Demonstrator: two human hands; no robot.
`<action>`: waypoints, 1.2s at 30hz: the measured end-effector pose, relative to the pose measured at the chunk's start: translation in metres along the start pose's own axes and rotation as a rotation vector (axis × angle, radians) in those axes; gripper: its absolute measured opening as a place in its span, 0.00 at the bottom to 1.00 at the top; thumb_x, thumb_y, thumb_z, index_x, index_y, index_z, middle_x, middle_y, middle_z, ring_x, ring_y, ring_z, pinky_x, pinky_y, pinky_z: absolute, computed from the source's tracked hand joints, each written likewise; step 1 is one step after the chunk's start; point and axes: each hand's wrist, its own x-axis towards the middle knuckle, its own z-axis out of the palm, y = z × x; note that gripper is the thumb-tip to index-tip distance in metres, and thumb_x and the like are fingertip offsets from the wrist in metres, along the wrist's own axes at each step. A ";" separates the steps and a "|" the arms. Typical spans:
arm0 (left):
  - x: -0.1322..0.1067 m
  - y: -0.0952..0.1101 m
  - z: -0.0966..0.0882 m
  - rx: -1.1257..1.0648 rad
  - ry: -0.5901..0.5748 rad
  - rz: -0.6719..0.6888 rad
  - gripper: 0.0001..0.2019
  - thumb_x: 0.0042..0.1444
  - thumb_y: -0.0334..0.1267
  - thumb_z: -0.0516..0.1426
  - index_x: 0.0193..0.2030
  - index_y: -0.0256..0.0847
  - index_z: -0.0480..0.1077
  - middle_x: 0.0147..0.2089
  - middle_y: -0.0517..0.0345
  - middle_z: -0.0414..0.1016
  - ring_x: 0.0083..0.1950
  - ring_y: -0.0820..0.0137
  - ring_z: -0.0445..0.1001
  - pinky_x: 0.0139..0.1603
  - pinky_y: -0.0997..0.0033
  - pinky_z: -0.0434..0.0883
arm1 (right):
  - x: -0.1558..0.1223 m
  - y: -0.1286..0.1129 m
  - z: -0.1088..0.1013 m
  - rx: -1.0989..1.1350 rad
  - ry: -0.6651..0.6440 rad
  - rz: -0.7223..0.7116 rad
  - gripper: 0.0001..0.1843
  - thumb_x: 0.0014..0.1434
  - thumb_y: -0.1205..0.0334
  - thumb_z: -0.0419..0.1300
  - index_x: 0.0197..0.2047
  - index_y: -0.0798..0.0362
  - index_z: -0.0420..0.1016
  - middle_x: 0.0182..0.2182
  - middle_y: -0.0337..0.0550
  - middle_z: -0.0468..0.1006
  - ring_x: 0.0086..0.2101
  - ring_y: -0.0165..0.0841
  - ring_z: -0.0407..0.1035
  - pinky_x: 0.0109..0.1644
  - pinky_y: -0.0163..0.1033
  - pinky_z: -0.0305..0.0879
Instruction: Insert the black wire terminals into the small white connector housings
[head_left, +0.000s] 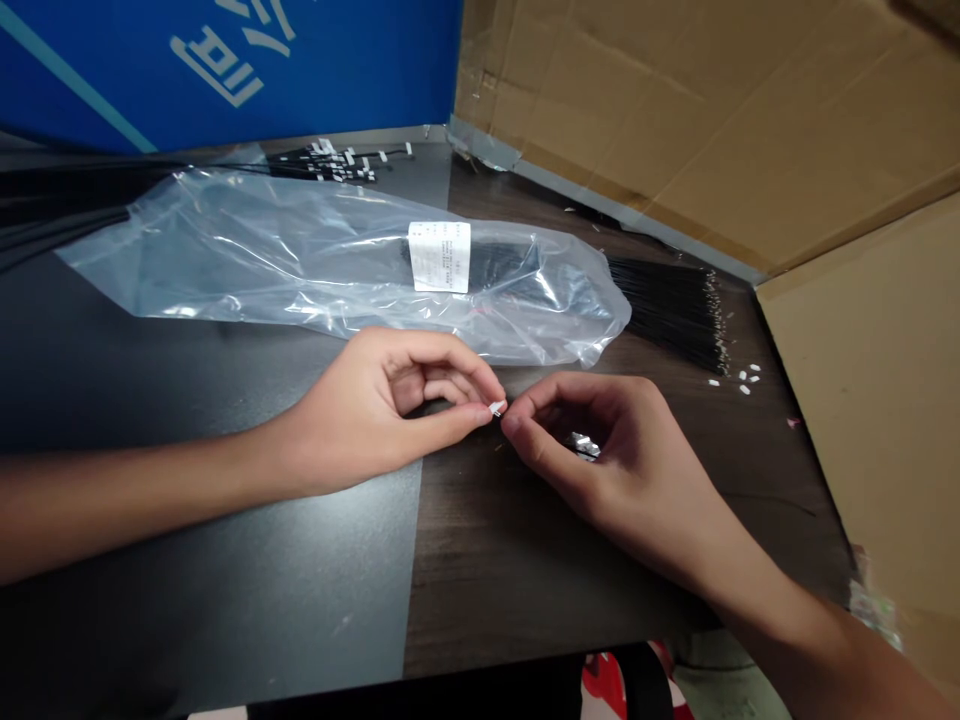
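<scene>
A tiny white plastic connector [496, 407] is pinched between the thumb and forefinger of my left hand [367, 405]. Right beside it, the thumb and forefinger of my right hand [615, 440] are pressed together on a thin black wire, whose dark end shows at the connector. I cannot tell how far the wire sits inside the connector. Part of a thin black wire [780, 502] lies beyond my right wrist. Something shiny and silvery [583, 446] shows through the gap under my right palm, partly hidden.
A clear plastic bag [300, 260] with a white label [440, 258] lies behind my hands, around a bundle of black wires [667, 305]. Several loose white connectors [744, 390] lie to the right. Wires with white ends [330, 160] lie at the back. Cardboard [675, 110] and a blue panel [337, 70] border the table.
</scene>
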 end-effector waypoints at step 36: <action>-0.007 0.001 0.001 0.171 0.049 0.031 0.03 0.61 0.28 0.66 0.40 0.38 0.80 0.39 0.54 0.81 0.42 0.71 0.81 0.41 0.78 0.76 | 0.002 -0.001 0.002 0.079 -0.042 0.051 0.04 0.56 0.69 0.67 0.30 0.60 0.79 0.25 0.37 0.76 0.26 0.18 0.65 0.29 0.19 0.61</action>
